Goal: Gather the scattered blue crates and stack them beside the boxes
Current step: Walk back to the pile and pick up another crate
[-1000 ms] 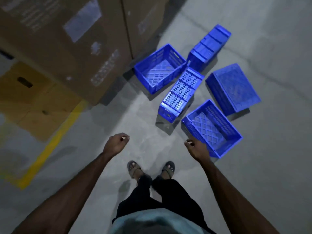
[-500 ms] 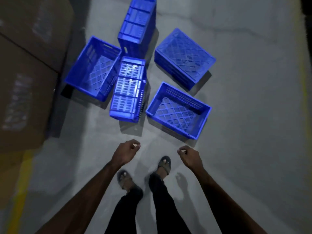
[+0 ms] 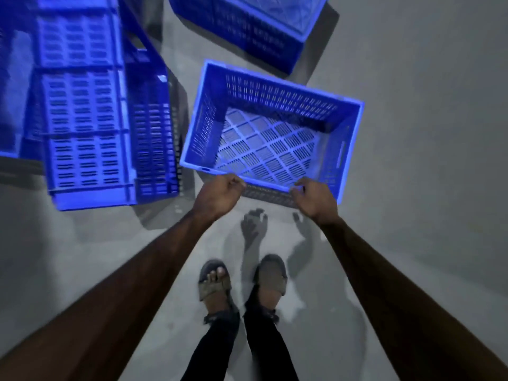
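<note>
At the near rim of the open crate: both hands are clenched on it, and this crate serves as the landmark for the rest.
Feet: two sandalled feet (image 3: pixel 242 281) stand on the floor (image 3: pixel 426 188) just short of the open crate, toes toward it.
Left hand: the left hand (image 3: pixel 218 194) grips the near rim toward its left corner, fingers curled over the edge.
Right hand: the right hand (image 3: pixel 316 199) grips the same rim toward its right corner, likewise closed.
Open crate: the open crate (image 3: pixel 270 127) sits mouth up straight ahead of the hands, its lattice bottom showing.
Long axis: it runs left to right across the person, tipped a little so the right end lies farther away.
Nearer hand: neither; both touch the rim, so a two-handed lift looks likely.
Lifted or resting: cannot tell.
Side-lying crate: a crate on its side (image 3: pixel 90 127) lies just left of the open crate, close but apart.
Upturned crate: a bottom-up crate (image 3: pixel 253 31) lies beyond the open crate, cut off by the frame.
Crate count: three clearly seen; blurred blue at the far left may be more.
Boxes: none in view.
</note>
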The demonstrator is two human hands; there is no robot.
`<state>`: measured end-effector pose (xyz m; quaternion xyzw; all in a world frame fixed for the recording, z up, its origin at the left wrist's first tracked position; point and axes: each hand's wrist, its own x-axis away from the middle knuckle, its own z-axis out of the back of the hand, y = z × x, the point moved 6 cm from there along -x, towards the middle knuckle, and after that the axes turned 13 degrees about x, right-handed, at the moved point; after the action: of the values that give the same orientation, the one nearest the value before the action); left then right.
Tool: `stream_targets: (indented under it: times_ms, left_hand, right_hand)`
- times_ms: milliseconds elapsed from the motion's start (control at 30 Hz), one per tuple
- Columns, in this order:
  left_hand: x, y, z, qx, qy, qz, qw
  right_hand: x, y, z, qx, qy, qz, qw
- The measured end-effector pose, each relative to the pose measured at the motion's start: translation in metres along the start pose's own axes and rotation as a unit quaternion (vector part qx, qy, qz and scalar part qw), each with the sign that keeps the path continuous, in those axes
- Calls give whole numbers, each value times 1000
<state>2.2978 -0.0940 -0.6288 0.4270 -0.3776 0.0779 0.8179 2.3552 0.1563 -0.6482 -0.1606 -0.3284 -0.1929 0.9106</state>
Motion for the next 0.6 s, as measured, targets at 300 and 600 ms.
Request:
stream_targets:
  times_ms: [300, 600]
  left_hand:
    - [-87, -50, -33, -464, -64, -211, 858]
    - [-87, -58, -46, -440, -31, -250, 862]
  right_hand:
    - [-62, 2, -72, 89, 92, 112, 985]
    - [-54, 5, -90, 202, 153, 178, 951]
